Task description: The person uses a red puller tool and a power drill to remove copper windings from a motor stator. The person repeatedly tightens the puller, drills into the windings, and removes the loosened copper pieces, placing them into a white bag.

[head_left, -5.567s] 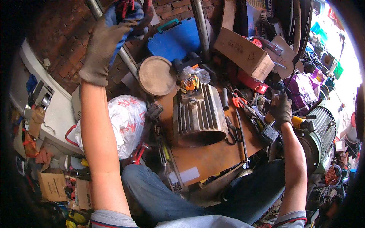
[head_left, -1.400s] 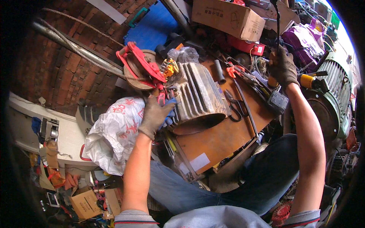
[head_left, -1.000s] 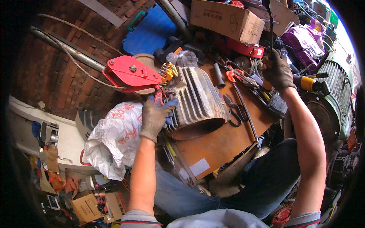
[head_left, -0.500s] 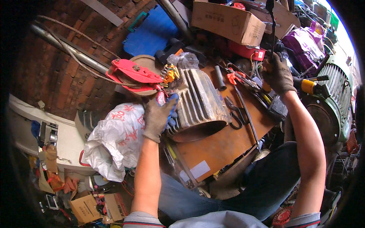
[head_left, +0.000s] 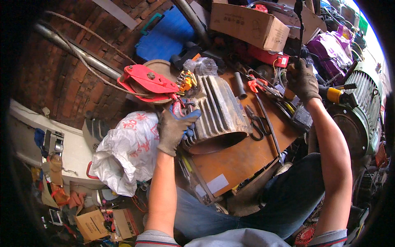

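My left hand (head_left: 175,128), in a grey glove with blue fingertips, is closed round a red lifting hook (head_left: 177,108). The hook hangs under a red pulley block (head_left: 150,82) with a wire rope over its wheel. Right beside these fingers lies a finned metal motor housing (head_left: 218,111), its round open end facing me. A small metal ring or shackle at its top is partly hidden by my fingers. Up at the right, my gloved right hand (head_left: 303,84) is closed round the lower end of a dark hanging cable (head_left: 299,31); what is inside the palm is hidden.
The brown board (head_left: 234,164) under the housing carries scissors (head_left: 256,123), a long metal rod (head_left: 269,127) and a short pipe (head_left: 240,85). A white sack (head_left: 127,152) stands left. Cardboard box (head_left: 249,26) behind; green motor (head_left: 358,107) at right.
My left hand and the hook have shifted slightly right, toward the housing, and the fingers have stretched over its edge. The pulley block has followed a little. My right hand has barely moved.
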`<action>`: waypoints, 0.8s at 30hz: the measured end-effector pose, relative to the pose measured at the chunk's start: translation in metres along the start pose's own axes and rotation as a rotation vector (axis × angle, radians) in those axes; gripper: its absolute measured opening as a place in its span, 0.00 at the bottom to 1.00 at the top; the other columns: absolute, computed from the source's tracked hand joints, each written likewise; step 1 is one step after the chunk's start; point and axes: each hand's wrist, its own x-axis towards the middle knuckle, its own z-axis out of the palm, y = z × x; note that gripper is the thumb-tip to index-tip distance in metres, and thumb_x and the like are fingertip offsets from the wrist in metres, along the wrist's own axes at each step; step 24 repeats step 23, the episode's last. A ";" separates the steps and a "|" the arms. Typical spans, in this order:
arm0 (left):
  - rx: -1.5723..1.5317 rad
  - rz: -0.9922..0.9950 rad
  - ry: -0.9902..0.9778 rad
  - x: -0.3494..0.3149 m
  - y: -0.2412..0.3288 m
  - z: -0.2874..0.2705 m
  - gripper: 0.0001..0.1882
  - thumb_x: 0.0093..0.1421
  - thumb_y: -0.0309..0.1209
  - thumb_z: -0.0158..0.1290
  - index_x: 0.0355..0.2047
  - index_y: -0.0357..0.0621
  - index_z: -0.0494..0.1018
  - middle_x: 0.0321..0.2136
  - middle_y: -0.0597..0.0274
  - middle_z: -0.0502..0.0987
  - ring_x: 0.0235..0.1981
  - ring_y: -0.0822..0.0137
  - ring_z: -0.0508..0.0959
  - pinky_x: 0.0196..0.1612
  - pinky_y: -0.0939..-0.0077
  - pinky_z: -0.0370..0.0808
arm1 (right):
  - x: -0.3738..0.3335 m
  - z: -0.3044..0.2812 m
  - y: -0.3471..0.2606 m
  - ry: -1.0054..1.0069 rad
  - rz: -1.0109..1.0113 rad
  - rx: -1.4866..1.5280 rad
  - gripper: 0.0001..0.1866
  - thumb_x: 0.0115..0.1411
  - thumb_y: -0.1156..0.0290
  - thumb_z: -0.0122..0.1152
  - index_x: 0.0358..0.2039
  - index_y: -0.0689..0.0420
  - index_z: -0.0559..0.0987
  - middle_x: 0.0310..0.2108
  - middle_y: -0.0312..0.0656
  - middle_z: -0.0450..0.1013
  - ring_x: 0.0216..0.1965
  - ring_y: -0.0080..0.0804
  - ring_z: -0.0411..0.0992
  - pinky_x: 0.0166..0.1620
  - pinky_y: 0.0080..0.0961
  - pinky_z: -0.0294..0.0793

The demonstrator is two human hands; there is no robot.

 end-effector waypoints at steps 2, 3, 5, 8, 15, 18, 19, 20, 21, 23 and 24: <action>0.107 0.026 0.031 -0.003 0.002 0.001 0.15 0.54 0.19 0.60 0.43 0.31 0.74 0.30 0.55 0.83 0.27 0.70 0.84 0.21 0.78 0.76 | 0.001 -0.004 -0.002 -0.011 0.020 -0.007 0.27 0.57 0.60 0.66 0.57 0.46 0.70 0.47 0.59 0.70 0.49 0.63 0.71 0.50 0.52 0.74; 0.054 0.070 0.080 -0.006 0.003 0.006 0.14 0.54 0.21 0.62 0.41 0.32 0.75 0.28 0.57 0.83 0.25 0.72 0.83 0.20 0.78 0.75 | 0.001 -0.005 -0.003 -0.011 0.019 -0.011 0.27 0.57 0.60 0.65 0.57 0.46 0.71 0.47 0.58 0.70 0.49 0.63 0.72 0.49 0.52 0.74; -0.011 0.125 0.150 -0.012 0.004 0.013 0.13 0.53 0.25 0.66 0.37 0.34 0.77 0.26 0.59 0.82 0.21 0.74 0.80 0.20 0.78 0.74 | -0.001 -0.008 -0.004 -0.012 0.015 -0.019 0.26 0.58 0.60 0.64 0.56 0.46 0.71 0.47 0.58 0.70 0.48 0.63 0.72 0.49 0.52 0.74; 0.037 0.092 0.158 -0.005 -0.001 0.008 0.15 0.52 0.29 0.70 0.36 0.37 0.78 0.24 0.62 0.82 0.15 0.76 0.75 0.18 0.79 0.71 | -0.004 -0.012 -0.012 0.001 0.005 -0.023 0.25 0.58 0.59 0.64 0.56 0.46 0.71 0.47 0.58 0.70 0.47 0.62 0.73 0.48 0.52 0.74; 0.257 0.004 0.191 -0.006 0.004 0.008 0.20 0.51 0.28 0.71 0.43 0.37 0.77 0.35 0.57 0.82 0.34 0.69 0.81 0.35 0.69 0.78 | -0.005 -0.010 -0.010 0.001 0.011 -0.053 0.25 0.59 0.59 0.64 0.56 0.46 0.71 0.47 0.57 0.70 0.48 0.61 0.73 0.48 0.51 0.75; 0.173 0.174 0.168 0.001 -0.024 -0.001 0.27 0.48 0.25 0.71 0.49 0.37 0.74 0.38 0.57 0.82 0.39 0.67 0.81 0.41 0.68 0.79 | -0.005 -0.012 -0.010 -0.012 0.011 -0.036 0.25 0.58 0.59 0.64 0.56 0.46 0.71 0.48 0.57 0.70 0.48 0.61 0.73 0.48 0.51 0.75; 0.161 0.147 0.159 -0.002 -0.029 -0.004 0.30 0.48 0.24 0.71 0.51 0.36 0.73 0.39 0.57 0.81 0.39 0.67 0.81 0.42 0.68 0.79 | -0.005 -0.014 -0.012 -0.018 0.019 -0.033 0.26 0.58 0.59 0.64 0.56 0.46 0.71 0.48 0.57 0.70 0.48 0.61 0.74 0.48 0.51 0.75; 0.124 0.130 0.153 -0.003 -0.035 -0.007 0.31 0.47 0.23 0.71 0.52 0.36 0.72 0.40 0.56 0.81 0.39 0.66 0.81 0.43 0.68 0.79 | -0.006 -0.014 -0.013 -0.026 0.027 -0.029 0.26 0.58 0.59 0.64 0.56 0.46 0.71 0.48 0.57 0.70 0.48 0.60 0.74 0.48 0.51 0.75; 0.088 0.112 0.147 -0.004 -0.040 -0.010 0.33 0.46 0.21 0.71 0.53 0.36 0.72 0.41 0.56 0.81 0.39 0.66 0.81 0.44 0.68 0.79 | -0.006 -0.014 -0.013 -0.031 0.027 -0.031 0.26 0.58 0.59 0.64 0.57 0.46 0.71 0.48 0.57 0.70 0.48 0.60 0.74 0.48 0.51 0.75; 0.021 0.105 0.140 -0.001 -0.050 -0.012 0.34 0.45 0.20 0.71 0.54 0.36 0.71 0.41 0.56 0.81 0.40 0.65 0.81 0.45 0.68 0.79 | -0.005 -0.013 -0.011 -0.041 0.028 -0.040 0.26 0.58 0.58 0.64 0.57 0.46 0.71 0.48 0.57 0.70 0.48 0.60 0.74 0.49 0.50 0.75; 0.021 0.105 0.140 -0.001 -0.050 -0.012 0.34 0.45 0.20 0.71 0.54 0.36 0.71 0.41 0.56 0.81 0.40 0.65 0.81 0.45 0.68 0.79 | -0.005 -0.013 -0.011 -0.041 0.028 -0.040 0.26 0.58 0.58 0.64 0.57 0.46 0.71 0.48 0.57 0.70 0.48 0.60 0.74 0.49 0.50 0.75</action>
